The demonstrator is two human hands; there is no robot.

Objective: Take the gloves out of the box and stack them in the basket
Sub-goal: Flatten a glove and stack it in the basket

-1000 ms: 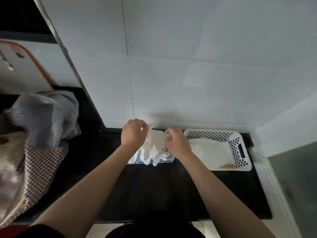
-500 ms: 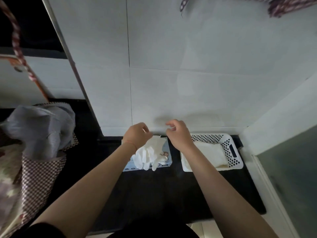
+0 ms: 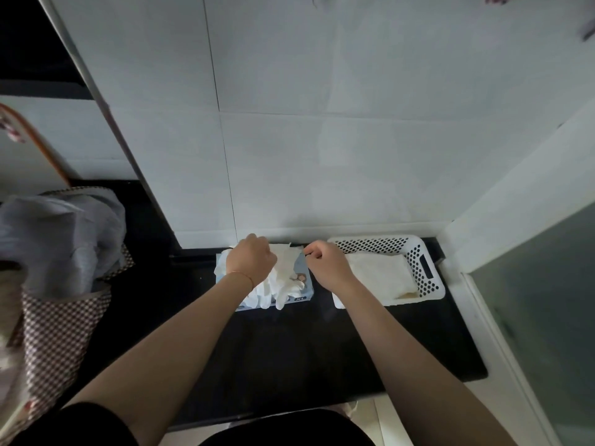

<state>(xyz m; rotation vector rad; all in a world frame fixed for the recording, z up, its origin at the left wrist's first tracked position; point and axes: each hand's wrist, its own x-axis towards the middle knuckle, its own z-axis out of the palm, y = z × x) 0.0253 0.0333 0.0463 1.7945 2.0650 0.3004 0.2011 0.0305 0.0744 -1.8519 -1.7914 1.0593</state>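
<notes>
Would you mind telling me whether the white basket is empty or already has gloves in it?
Not empty: the white basket already holds a flat pale stack of gloves covering most of its floor.

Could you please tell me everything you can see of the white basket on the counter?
The white basket looks like plastic, rectangular, its walls perforated with round holes and a slot handle in its right end. It sits upright on the dark counter by the tiled wall, right of the glove box. Pale gloves lie flat inside. The right hand overlaps its left edge.
</notes>
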